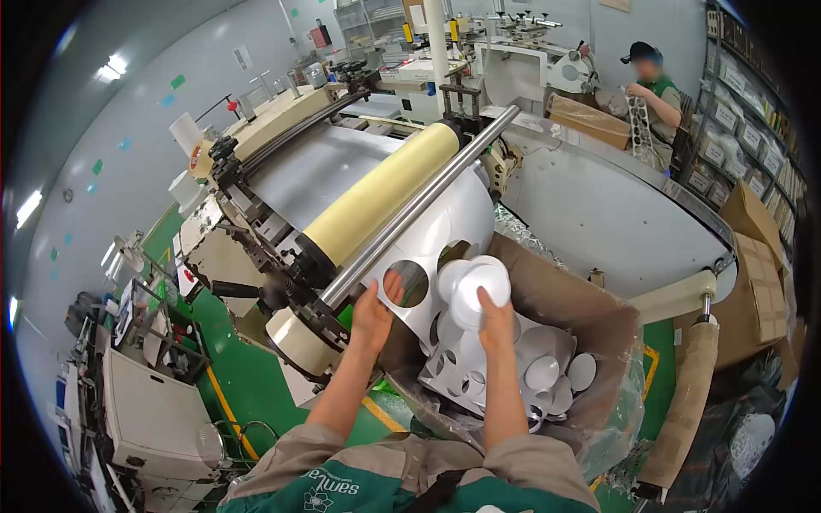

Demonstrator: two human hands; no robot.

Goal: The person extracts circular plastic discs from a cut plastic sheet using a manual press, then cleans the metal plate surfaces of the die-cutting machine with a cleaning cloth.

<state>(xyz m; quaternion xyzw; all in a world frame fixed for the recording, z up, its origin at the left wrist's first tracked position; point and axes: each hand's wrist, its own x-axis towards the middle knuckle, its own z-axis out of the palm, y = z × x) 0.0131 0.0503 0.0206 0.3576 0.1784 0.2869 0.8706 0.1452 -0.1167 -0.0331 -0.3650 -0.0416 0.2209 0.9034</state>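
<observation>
My right hand (498, 329) holds several round white discs (479, 286) in a loose, overlapping bunch, with the thumb lying on top of them. My left hand (371, 318) is at the left edge of a white sheet (419, 248) punched with large round holes. Its thumb and fingers are apart, and the fingertips show at the nearest hole. From a machine's roller the sheet hangs down into a big cardboard box (564, 291). Inside the box, more punched sheet (466, 376) and loose white discs (542, 374) lie in a heap.
A yellow roller (385, 192) and a steel bar (419, 209) cross the machine just beyond my hands. A brown wrapped roll (684, 402) stands at the right. At the back right, a person (657, 98) handles a perforated strip beside loaded shelves (744, 120).
</observation>
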